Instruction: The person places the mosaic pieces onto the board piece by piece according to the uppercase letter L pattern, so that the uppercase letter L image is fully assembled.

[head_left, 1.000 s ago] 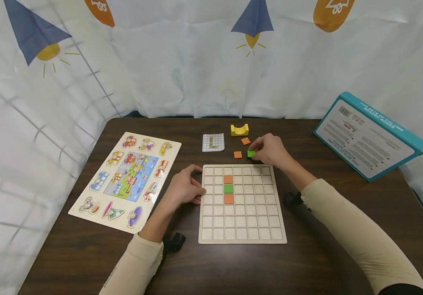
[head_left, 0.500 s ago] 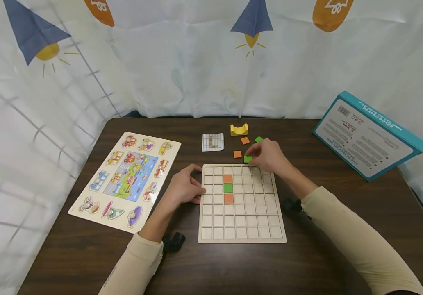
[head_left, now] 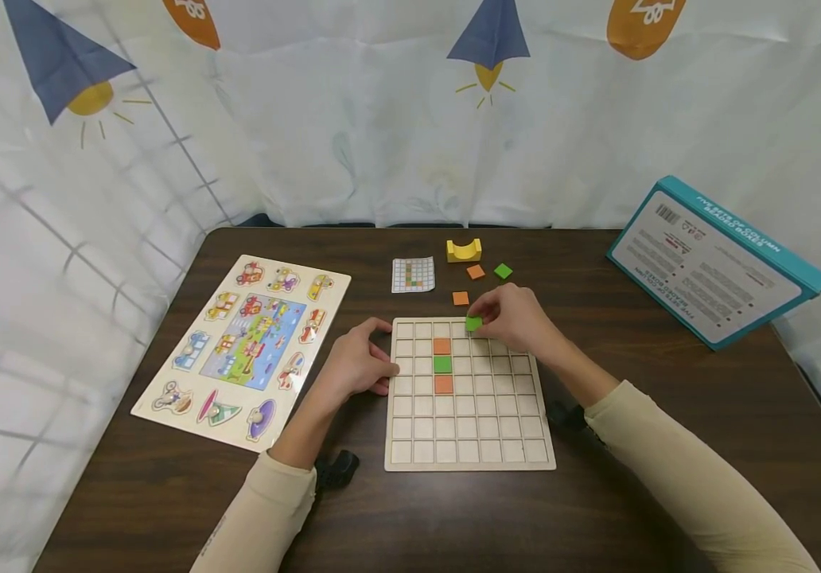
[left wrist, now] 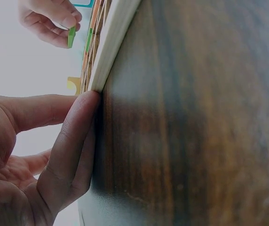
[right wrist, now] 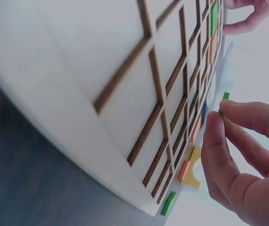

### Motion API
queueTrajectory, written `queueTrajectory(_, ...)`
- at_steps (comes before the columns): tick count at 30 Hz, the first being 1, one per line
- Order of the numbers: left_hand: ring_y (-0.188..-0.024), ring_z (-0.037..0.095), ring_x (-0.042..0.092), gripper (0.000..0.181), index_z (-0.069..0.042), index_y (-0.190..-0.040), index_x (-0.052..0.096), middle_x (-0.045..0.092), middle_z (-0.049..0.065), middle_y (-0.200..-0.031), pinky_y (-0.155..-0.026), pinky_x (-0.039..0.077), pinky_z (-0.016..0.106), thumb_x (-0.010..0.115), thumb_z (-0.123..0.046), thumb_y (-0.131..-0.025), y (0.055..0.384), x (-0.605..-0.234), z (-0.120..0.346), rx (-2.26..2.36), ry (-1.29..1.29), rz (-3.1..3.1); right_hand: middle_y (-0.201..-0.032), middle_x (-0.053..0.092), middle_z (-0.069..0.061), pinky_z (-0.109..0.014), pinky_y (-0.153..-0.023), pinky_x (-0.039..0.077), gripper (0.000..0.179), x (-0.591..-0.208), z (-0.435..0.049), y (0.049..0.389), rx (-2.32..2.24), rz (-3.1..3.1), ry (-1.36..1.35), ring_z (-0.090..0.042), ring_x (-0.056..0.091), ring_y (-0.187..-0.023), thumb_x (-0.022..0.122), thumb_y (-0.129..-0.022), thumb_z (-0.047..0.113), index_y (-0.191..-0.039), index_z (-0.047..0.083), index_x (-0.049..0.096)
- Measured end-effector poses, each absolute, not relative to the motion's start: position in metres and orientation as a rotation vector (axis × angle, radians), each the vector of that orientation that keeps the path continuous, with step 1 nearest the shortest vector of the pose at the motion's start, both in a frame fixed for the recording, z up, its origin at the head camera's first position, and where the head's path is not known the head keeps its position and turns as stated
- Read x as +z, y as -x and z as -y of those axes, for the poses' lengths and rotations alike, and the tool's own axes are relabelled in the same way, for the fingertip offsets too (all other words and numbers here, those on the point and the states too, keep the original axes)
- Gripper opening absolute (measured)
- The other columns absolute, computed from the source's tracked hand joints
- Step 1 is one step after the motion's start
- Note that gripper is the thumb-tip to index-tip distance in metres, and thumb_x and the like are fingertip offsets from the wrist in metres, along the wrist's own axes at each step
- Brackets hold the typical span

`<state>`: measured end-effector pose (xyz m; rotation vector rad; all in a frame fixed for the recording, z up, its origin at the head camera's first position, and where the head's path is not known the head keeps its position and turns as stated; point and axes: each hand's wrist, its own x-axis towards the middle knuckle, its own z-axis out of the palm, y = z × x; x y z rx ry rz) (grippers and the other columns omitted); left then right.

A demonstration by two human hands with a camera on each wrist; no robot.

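Note:
My right hand pinches a small green square tile between thumb and fingertips, over the far edge of a pale wooden grid board. In the right wrist view the tile is held on edge above the grid. My left hand rests against the board's left side, fingertips touching its edge, as the left wrist view shows close up. One column of the grid bears an orange tile, a green tile and another orange tile.
Beyond the board lie loose orange tiles, a green tile, a pattern card and a yellow curved block. A picture puzzle board lies at the left. A teal box stands at the back right.
My right hand has brought the green tile left and toward me, from the table to over the board's far edge. The other loose green tile is now uncovered. My left hand stays put.

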<state>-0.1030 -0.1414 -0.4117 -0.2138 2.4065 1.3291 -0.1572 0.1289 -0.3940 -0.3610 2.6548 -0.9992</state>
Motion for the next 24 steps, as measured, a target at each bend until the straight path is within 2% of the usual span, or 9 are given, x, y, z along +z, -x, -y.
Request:
queueTrajectory(7,-0.055,0.020,0.071,0.067,-0.010,-0.144,0.052,0.069,0.017,-0.093,-0.052,0.065,0.035,0.080,0.003,-0.084,0.103,-0.412,0.141,1.321,0.215,-2.412,-0.090,0.071,-0.005,-0.034,-0.077,0.056,0.025,-0.392,-0.122,0.142,-0.991,-2.629,0.378,-0.020,0.063,-0.086,0.082,-0.085,0.006,-0.109,0.009,0.080)
queueTrajectory(14,-0.055,0.020,0.071,0.067,-0.011,-0.144,0.052,0.069,0.017,-0.092,-0.052,0.065,0.036,0.080,0.003,-0.084,0.103,-0.412,0.141,1.327,0.211,-2.412,-0.091,0.072,-0.003,-0.036,-0.082,0.057,0.023,-0.387,-0.114,0.126,-0.983,-2.616,0.444,-0.017,0.065,-0.087,0.082,-0.085,0.005,-0.108,0.009,0.080)
queueTrajectory(18,-0.054,0.019,0.071,0.067,-0.010,-0.143,0.053,0.069,0.017,-0.091,-0.052,0.065,0.036,0.080,0.003,-0.083,0.103,-0.411,0.141,1.339,0.206,-2.409,-0.093,0.071,-0.003,-0.034,-0.080,0.057,0.023,-0.386,-0.110,0.116,-0.985,-2.604,0.452,-0.017,0.064,-0.087,0.083,-0.084,0.005,-0.106,0.010,0.080)
queueTrajectory(24,-0.055,0.020,0.071,0.067,-0.010,-0.143,0.053,0.069,0.017,-0.091,-0.052,0.065,0.036,0.080,0.003,-0.084,0.103,-0.411,0.141,1.329,0.209,-2.413,-0.087,0.070,-0.001,-0.030,-0.075,0.055,0.020,-0.387,-0.101,0.104,-1.017,-2.597,0.511,-0.014,0.062,-0.082,0.084,-0.082,0.004,-0.101,0.010,0.079)
